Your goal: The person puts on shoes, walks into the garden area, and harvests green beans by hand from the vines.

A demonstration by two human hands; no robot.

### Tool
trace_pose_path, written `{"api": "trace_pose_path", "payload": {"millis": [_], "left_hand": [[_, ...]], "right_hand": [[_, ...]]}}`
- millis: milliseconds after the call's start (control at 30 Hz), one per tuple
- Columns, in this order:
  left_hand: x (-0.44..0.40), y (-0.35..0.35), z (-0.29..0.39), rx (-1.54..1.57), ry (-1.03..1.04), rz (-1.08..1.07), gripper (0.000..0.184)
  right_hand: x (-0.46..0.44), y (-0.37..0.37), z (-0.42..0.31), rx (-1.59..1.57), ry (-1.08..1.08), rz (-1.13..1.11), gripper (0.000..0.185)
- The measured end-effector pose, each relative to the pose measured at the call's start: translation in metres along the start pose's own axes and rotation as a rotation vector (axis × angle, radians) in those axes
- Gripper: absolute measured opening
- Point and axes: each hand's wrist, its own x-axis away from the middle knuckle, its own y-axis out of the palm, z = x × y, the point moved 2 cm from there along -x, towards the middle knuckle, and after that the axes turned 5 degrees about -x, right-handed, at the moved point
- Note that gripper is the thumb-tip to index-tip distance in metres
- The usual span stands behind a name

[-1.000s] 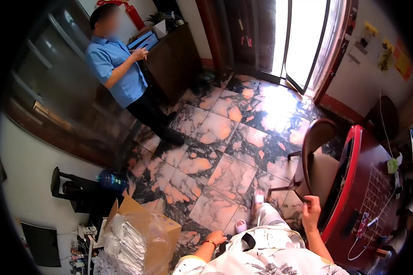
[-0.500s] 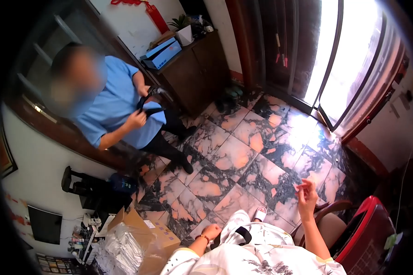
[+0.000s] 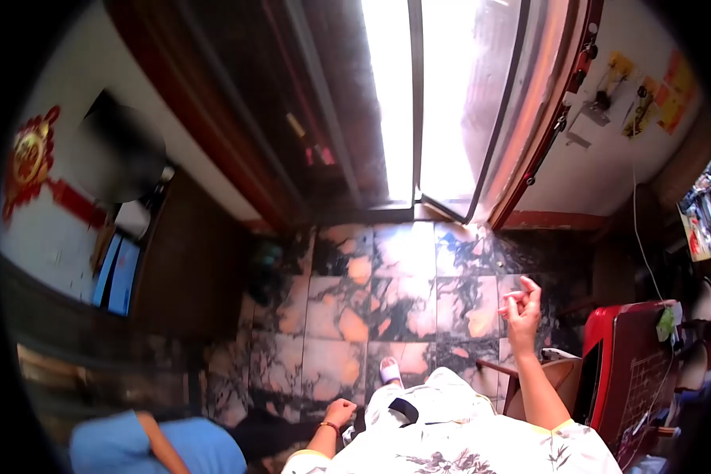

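Note:
My right hand is raised in front of me on the right, above the tiled floor. Its fingers are bent and apart, with nothing visible between them. Low by my left side, my left hand has curled fingers, and I see no object in it. A reddish bracelet circles that wrist. Between the hands is my white patterned clothing, with a black strap at the waist. A light shoe shows below.
A glass door with bright light stands ahead. To the right are a red-edged table and a wooden chair. A dark cabinet with a blue box is on the left. A person in blue is at lower left.
My view has turned right, so the door is now ahead and the person in blue has slid to the lower left edge. The cardboard box has left the view. Both hands keep similar poses.

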Motion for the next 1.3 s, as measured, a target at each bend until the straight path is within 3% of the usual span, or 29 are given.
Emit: {"api": "trace_pose_path", "payload": {"millis": [33,100,267,433,567,667,767,833,867,900,967,1033,1100,1133,1300], "left_hand": [[-0.031,-0.018,0.002,0.092,-0.003,-0.023,0.030],[-0.097,-0.050,0.019,-0.077,-0.007,-0.008,0.031],[-0.165,-0.149,0.200,-0.470,0.202,0.094,0.029],[-0.220,-0.189,0.421,-0.201,0.402,0.142,0.027],[-0.230,-0.214,0.583,-0.312,0.717,0.239,0.022],[-0.228,-0.254,0.701,-0.354,0.993,0.451,0.011],[-0.231,-0.301,0.808,-0.399,1.161,0.517,0.009],[-0.251,-0.329,0.868,-0.391,1.229,0.563,0.009],[-0.267,-0.342,0.893,-0.395,1.245,0.560,0.014],[-0.278,-0.357,0.917,-0.391,1.242,0.578,0.019],[-0.321,-0.384,0.954,-0.327,1.104,0.526,0.026],[-0.357,-0.406,0.972,-0.528,1.050,0.777,0.039],[-0.388,-0.437,0.987,-0.528,0.838,0.688,0.045],[-0.418,-0.447,0.985,-0.633,0.847,0.833,0.049],[-0.469,-0.481,0.970,-0.777,0.675,0.833,0.017]], "right_hand": [[-0.021,0.002,-0.007,0.009,-0.047,0.056,0.041],[-0.067,0.011,-0.030,0.085,-0.083,0.095,0.034],[-0.175,0.052,-0.018,0.226,-0.118,0.016,0.016],[-0.323,0.100,-0.005,0.120,-0.200,-0.101,0.013],[-0.441,0.168,-0.048,0.128,-0.325,-0.258,0.013],[-0.511,0.227,-0.083,0.116,-0.425,-0.508,0.015],[-0.585,0.273,-0.099,0.096,-0.482,-0.755,0.017],[-0.657,0.291,-0.074,0.112,-0.450,-0.650,0.017],[-0.705,0.294,-0.038,-0.169,-0.234,-0.586,0.019],[-0.731,0.286,-0.050,-0.047,-0.154,-0.642,0.021],[-0.759,0.291,-0.054,0.020,-0.190,-0.498,0.021],[-0.798,0.298,-0.040,-0.143,-0.202,-0.322,0.018],[-0.844,0.291,-0.041,0.029,-0.218,-0.169,0.017],[-0.865,0.286,-0.042,0.073,-0.254,-0.106,0.017],[-0.942,0.254,-0.053,0.192,-0.410,0.194,0.017]]}}
